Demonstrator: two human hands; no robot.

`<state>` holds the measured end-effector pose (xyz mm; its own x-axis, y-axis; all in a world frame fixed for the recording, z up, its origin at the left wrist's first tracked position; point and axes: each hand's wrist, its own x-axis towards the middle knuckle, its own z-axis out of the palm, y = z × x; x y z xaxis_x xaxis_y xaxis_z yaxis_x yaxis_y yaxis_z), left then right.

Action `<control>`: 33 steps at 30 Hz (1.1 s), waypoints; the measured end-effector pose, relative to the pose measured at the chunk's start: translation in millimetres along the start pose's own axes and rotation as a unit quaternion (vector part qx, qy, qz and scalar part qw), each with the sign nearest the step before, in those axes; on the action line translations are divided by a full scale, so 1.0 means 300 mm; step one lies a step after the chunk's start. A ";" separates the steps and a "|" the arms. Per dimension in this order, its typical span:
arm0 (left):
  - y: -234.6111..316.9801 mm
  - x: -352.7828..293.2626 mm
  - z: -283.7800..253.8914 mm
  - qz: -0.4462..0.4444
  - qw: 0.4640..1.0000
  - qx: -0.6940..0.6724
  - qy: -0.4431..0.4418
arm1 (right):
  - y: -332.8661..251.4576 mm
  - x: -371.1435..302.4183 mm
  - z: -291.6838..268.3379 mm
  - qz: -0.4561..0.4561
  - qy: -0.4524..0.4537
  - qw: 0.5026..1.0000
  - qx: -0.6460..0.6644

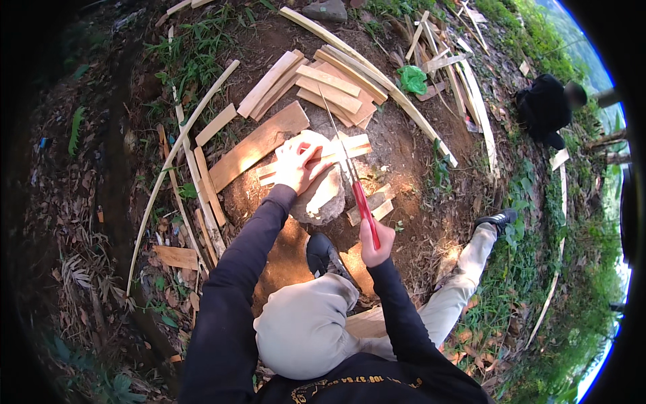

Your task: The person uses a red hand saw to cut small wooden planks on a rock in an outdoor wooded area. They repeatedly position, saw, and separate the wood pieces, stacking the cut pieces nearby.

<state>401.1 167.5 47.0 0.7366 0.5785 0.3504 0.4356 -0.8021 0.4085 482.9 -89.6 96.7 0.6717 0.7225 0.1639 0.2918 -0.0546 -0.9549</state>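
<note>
My right hand (377, 244) is wrapped round the red handle of a hand saw (361, 199). Its long thin blade points away from me and passes across a short wooden strip (360, 145). That strip lies over a pale, rounded block (327, 196) that looks like stone or a stump. On the strip's left part, my left hand (300, 163) presses down with thumb and fingers around the wood. Bright sunlight washes out the fingertips and the contact between blade and strip. Two short offcuts (381, 211) lie on the soil right of the block.
Beyond the block sits a pile of cut planks (336, 84). A wide board (259, 145) lies to the left. Long curved strips (182, 138) flank both sides. A green plastic bag (412, 79) rests near scrap wood. Another person (544, 108) in dark clothes is at far right.
</note>
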 end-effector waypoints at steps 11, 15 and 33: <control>-0.044 -0.012 0.006 -0.023 0.998 -0.054 0.000 | -0.016 -0.078 0.004 0.001 0.020 1.000 0.023; 0.016 0.010 -0.023 -0.016 0.997 -0.067 -0.022 | -0.024 0.062 0.061 -0.015 0.017 1.000 -0.012; 0.013 0.025 -0.036 0.020 0.998 -0.056 -0.007 | -0.001 0.001 0.038 -0.015 0.016 1.000 -0.004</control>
<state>402.6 170.3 60.3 0.7599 0.5430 0.3573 0.3453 -0.8030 0.4858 475.2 -81.4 94.3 0.6845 0.7011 0.1998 0.3170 -0.0395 -0.9476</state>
